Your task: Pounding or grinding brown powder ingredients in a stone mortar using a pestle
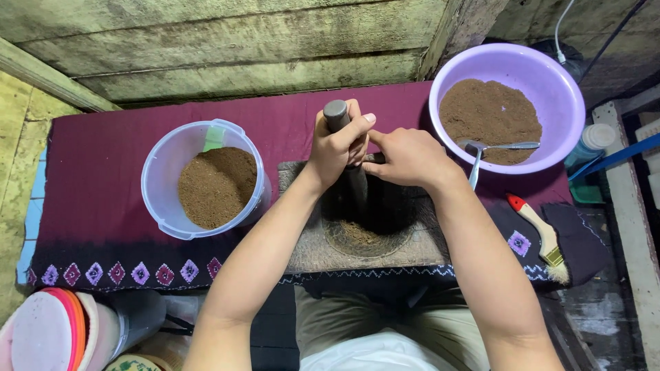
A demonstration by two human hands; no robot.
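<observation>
That dark pestle at center frame, standing about upright over the stone mortar, looks like solid stone or hard wood to me, so figure on it being heavy, stiff and not at all fragile, though the rounded grey top looks smooth enough to slip if your palms get dusty. You've got your left hand wrapped tight around the upper shaft, just under the cap, thumb laid across the front, and your right hand curled in against it from the right side, fingers closed toward the shaft; I can't tell how much of the pestle the right one actually grips, since the left covers it. Gripping high like that gives leverage, I'd say, but the lower end is hidden in the shadow of the bowl. The mortar itself looks like a thick block that won't budge, with a bit of brown powder in the hollow. Moving outward: a clear plastic tub of brown powder with a green scoop sits at left, a purple basin of the same stuff with a metal spoon at upper right, and a red-handled brush at right, all on the maroon cloth over the worktop.
</observation>
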